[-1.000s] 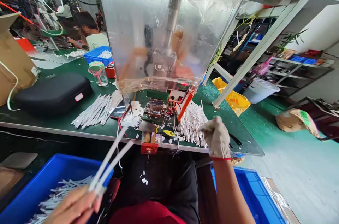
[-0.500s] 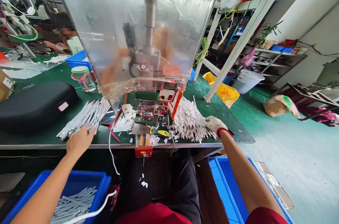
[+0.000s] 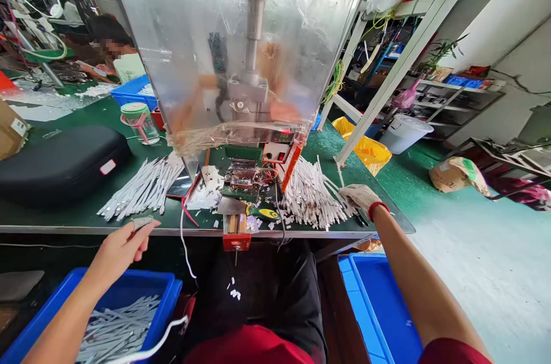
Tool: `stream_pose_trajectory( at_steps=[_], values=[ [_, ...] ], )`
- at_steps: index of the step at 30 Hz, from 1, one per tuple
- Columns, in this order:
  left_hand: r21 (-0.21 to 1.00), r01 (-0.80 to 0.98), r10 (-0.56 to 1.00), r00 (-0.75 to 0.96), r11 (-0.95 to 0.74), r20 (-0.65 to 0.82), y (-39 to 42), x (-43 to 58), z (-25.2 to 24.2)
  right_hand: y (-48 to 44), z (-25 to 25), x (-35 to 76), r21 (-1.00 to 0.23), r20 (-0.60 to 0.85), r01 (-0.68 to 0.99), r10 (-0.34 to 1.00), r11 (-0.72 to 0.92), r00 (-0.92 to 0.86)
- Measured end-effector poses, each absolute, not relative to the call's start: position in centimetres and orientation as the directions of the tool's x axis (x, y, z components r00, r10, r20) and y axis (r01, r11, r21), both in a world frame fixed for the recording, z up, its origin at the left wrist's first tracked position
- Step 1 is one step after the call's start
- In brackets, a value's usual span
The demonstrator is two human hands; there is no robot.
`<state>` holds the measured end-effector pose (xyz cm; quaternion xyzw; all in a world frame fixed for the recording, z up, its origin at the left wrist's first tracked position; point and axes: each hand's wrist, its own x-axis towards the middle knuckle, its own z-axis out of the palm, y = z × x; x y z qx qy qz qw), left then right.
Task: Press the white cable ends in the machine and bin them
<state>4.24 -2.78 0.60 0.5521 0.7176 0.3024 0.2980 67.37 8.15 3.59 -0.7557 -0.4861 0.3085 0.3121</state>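
Green bench [image 3: 51, 217] spans mid-frame, littered w/ white scraps. Nearest, at lower left, blue bin [image 3: 129, 279] holds gray-white strips [image 3: 116, 324]; 2nd blue bin [image 3: 346, 295] sits lower right, each likely placed for easy reach. Bare L hand [image 3: 116, 250] is half open above bench edge, short gray bit on its fingers [image 3: 138, 226], grip unclear. Gloved R hand [image 3: 361, 197], red band at wrist, is narrow, closed on a few white strips [image 3: 310, 200] at edge of their pile, R of press. 2nd pile [image 3: 138, 192] lies L of press, so both sit by the work area. Press [image 3: 243, 180] stands center behind plastic guard [image 3: 241, 48], probably for shielding. Co-worker [image 3: 118, 54] sits upper left by blue bin [image 3: 133, 93].
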Motion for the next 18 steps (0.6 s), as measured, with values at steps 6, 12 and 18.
stream_pose_trajectory(
  at_steps=[6, 12, 18],
  values=[
    [0.864, 0.478, 0.964, 0.117, 0.158, -0.24, -4.5, 9.9, 4.2, 7.5, 4.8, 66.2, -0.871, -0.243, 0.33, 0.904, -0.363, 0.351],
    [0.929, 0.304, 0.797, 0.497, 0.212, -0.344, -5.4, 15.9, 5.6, 3.9, 8.7, 59.3, -0.979, -0.176, -0.121, 0.981, -0.166, 0.078],
    [0.946, 0.001, 0.707, 0.663, 0.325, -0.243, -4.4, 22.9, 4.0, -0.3, 8.1, 47.8, -0.96, -0.205, -0.146, 0.957, -0.237, -0.204]
  ],
)
